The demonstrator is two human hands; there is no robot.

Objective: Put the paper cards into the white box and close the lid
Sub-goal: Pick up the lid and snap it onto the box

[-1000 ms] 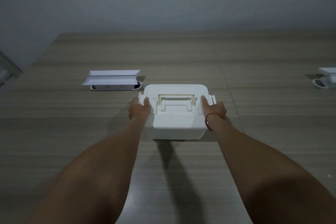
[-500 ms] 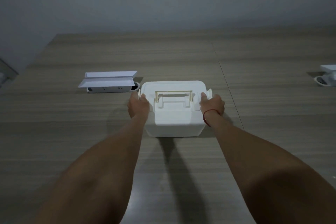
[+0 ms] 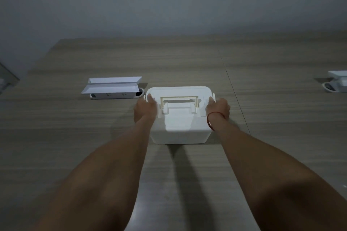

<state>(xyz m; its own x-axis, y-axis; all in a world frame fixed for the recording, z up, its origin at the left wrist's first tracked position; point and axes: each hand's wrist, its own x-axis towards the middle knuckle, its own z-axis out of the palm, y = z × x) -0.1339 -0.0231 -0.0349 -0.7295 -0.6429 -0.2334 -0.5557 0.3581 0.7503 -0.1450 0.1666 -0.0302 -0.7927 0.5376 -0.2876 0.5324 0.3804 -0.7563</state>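
box [image 3: 180, 118]: white, mid desk [image 3: 75, 137], lid on
left hand [image 3: 145, 108]: clamped on box's left latch
right hand [image 3: 218, 107]: clamped on right latch
feel: stiff plastic, prob light, smooth; grip by side latches or top handle [image 3: 179, 99]
cards: not visible

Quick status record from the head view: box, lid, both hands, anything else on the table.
box: white, on the table, centre
lid: on, handle folded flat
left hand: at the left side latch
right hand: at the right side latch, red band on wrist
cards: none visible
other: white power strip left of the box; white object at far right edge
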